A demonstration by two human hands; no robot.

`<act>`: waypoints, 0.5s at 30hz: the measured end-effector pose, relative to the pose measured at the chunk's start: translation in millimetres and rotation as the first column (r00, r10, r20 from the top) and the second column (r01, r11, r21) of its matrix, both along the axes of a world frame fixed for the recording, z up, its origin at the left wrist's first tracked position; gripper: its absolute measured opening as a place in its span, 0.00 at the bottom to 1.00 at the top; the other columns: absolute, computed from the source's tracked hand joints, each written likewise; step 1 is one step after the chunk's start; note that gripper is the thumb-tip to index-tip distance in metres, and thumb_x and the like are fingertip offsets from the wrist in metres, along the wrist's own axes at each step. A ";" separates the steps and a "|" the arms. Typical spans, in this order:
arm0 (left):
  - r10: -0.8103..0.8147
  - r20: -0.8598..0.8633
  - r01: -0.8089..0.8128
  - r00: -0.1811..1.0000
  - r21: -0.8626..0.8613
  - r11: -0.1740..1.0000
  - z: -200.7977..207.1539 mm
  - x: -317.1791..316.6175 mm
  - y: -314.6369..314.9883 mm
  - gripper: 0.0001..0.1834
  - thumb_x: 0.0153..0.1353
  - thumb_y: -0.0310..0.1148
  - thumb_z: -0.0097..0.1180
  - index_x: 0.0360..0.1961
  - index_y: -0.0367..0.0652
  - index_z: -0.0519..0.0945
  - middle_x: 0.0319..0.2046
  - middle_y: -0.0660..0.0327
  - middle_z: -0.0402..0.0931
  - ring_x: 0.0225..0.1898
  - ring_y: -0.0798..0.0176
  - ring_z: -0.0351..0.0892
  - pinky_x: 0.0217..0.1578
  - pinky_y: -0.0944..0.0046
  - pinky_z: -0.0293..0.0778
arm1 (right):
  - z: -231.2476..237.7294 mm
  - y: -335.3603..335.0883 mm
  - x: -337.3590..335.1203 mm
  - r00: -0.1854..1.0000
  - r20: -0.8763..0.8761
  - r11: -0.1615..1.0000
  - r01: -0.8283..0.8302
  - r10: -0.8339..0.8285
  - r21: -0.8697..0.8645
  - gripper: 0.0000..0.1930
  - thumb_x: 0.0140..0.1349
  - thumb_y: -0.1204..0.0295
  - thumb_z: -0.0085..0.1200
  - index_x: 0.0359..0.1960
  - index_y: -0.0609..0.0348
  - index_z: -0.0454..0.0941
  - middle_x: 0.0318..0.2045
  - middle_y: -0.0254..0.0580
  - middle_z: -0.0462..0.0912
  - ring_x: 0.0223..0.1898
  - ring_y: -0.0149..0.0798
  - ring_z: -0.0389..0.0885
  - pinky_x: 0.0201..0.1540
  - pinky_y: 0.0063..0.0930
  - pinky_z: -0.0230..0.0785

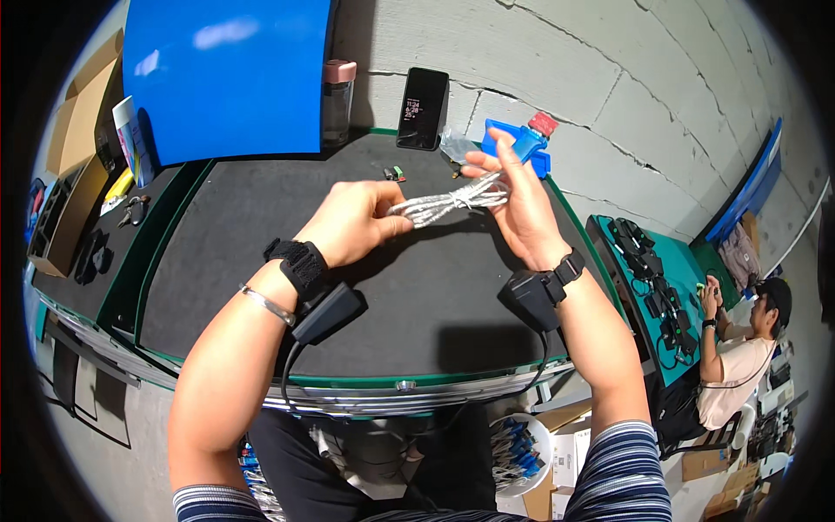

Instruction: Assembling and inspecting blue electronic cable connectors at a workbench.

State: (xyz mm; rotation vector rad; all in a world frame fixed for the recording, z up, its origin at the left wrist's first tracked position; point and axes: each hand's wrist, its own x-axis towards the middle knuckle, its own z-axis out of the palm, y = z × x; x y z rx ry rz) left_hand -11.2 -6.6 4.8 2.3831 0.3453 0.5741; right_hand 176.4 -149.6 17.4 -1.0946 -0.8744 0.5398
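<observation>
A bundle of silver braided cable (439,205), tied round its middle, hangs level above the dark work mat (400,296). My left hand (344,222) pinches the bundle's left end between thumb and fingers. At the other end, my right hand (531,222) holds the loops against its fingers, palm turned toward the left. A blue connector with a red end (537,130) sticks up by the right fingertips; whether it joins this cable is hidden by the hand. Black straps with small black boxes sit on both my wrists.
At the back stand a blue bin (541,163), a clear plastic bag (454,145), a phone (423,109) and a pink-lidded bottle (337,104). Small green parts (395,174) lie on the mat. A white bucket (522,452) of blue-ended cables stands below. A co-worker (735,365) sits at right.
</observation>
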 end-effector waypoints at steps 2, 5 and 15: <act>0.097 0.111 -0.111 0.989 0.137 0.984 -1.7 -0.9 3.7 0.11 0.56 0.31 0.66 0.34 0.35 0.80 0.22 0.59 0.78 0.24 0.68 0.77 0.28 0.63 0.71 | -5.5 0.7 -1.2 1.000 -0.006 0.998 0.016 -0.016 -0.063 0.26 0.69 0.50 0.49 0.61 0.52 0.66 0.45 0.40 0.78 0.41 0.31 0.78 0.44 0.27 0.71; 0.166 0.147 -0.186 0.975 0.142 0.972 -2.4 -1.8 6.1 0.11 0.55 0.31 0.68 0.34 0.35 0.80 0.22 0.59 0.78 0.24 0.68 0.77 0.28 0.64 0.71 | -8.0 -2.1 3.0 0.997 -0.059 0.946 -0.058 0.041 -0.320 0.22 0.68 0.50 0.52 0.53 0.52 0.75 0.37 0.29 0.75 0.34 0.23 0.75 0.38 0.20 0.67; -0.165 0.026 0.165 0.986 -0.319 0.933 -8.7 3.6 9.0 0.20 0.59 0.44 0.66 0.42 0.37 0.82 0.30 0.65 0.80 0.33 0.72 0.77 0.38 0.67 0.74 | -15.0 2.2 14.0 0.991 -0.095 0.990 -0.107 0.098 -0.094 0.18 0.68 0.52 0.53 0.42 0.55 0.78 0.29 0.28 0.74 0.25 0.23 0.72 0.31 0.18 0.66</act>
